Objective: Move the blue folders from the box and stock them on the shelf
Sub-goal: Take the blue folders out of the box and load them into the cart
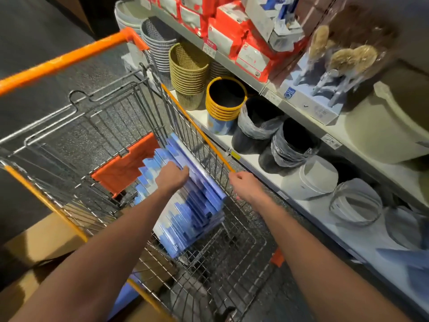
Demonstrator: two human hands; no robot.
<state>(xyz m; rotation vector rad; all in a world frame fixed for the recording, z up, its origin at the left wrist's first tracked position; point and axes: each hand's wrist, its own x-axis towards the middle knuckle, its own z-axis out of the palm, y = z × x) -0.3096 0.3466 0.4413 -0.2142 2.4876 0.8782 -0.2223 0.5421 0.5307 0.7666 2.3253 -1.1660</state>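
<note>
left hand [171, 176] grips flat glossy blue folders [197, 201] in wire-mesh cart [232, 263]

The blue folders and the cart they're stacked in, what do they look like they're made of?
The blue folders look like thin glossy plastic: pale glare streaks run along their flat covers. The cart is bare metal wire, a silvery grid with bright glints. Its handle and rim look coated or capped in matte orange, probably plastic, though the blur leaves that open.
</note>
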